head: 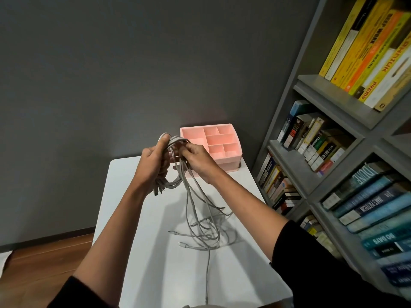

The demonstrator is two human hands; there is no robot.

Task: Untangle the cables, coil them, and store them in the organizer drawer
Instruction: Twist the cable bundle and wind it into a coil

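Note:
A bundle of grey cables (193,203) hangs from both hands above the white table (155,252). My left hand (153,162) grips the looped top of the bundle, with several plug ends dangling below its wrist. My right hand (198,160) pinches strands at the top of the same bundle. The loose lengths trail down and lie tangled on the table, with plug ends showing. The pink organizer (231,138) stands at the table's far end, behind the hands, its top compartments empty. Its drawer front is mostly hidden by my right hand.
A grey bookshelf (333,138) full of books runs along the right side, close to the table's edge. A dark grey wall stands behind the table. Wooden floor (44,258) shows at the lower left.

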